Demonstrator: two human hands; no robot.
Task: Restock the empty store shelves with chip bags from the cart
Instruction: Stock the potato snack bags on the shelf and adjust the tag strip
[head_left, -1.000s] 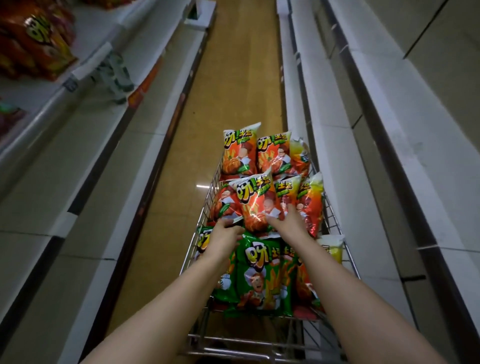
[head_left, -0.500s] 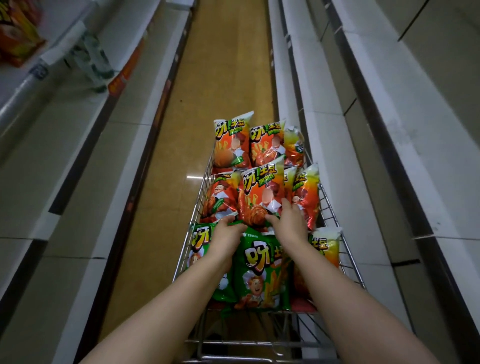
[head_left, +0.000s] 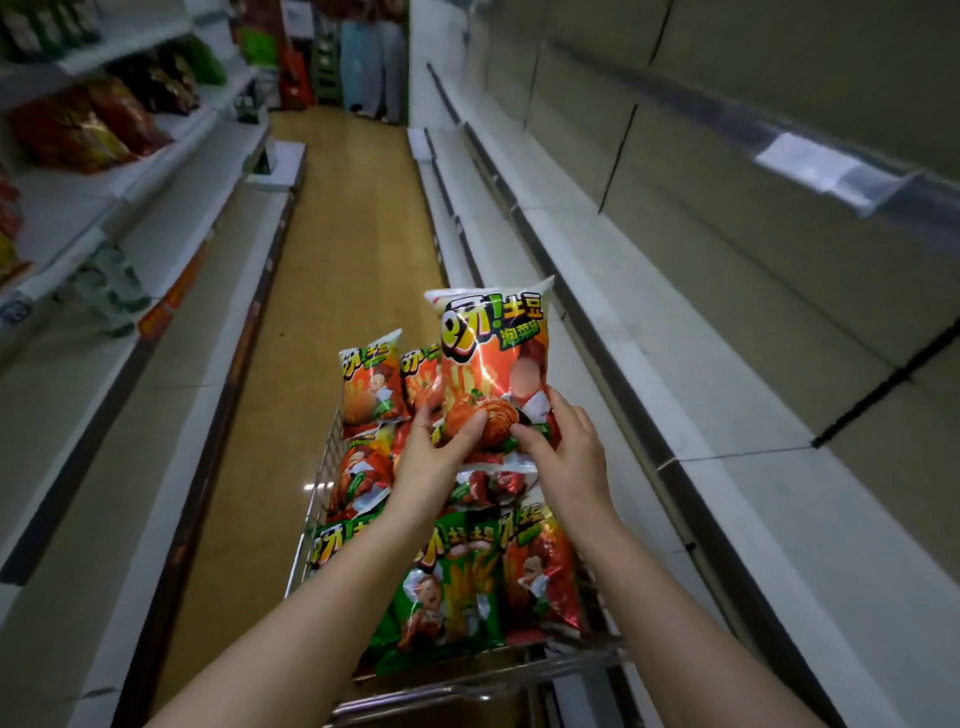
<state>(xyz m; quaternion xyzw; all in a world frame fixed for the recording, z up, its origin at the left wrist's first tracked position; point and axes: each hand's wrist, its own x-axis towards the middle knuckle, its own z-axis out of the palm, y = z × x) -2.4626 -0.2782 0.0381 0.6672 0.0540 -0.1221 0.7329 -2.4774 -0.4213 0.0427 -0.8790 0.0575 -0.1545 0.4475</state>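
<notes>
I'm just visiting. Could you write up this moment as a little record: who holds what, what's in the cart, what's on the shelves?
place: store aisle between shelving
held item: orange chip bag, upright above the cart
left hand: grips the bag's lower left
right hand: grips the bag's lower right
cart: wire, filled with more orange bags and green chip bags
right shelves: white, no goods in view
left upper shelf: reddish snack bags, blurred

Both hands, left (head_left: 431, 462) and right (head_left: 566, 457), hold an orange chip bag (head_left: 493, 364) upright above the cart (head_left: 311, 499).
</notes>
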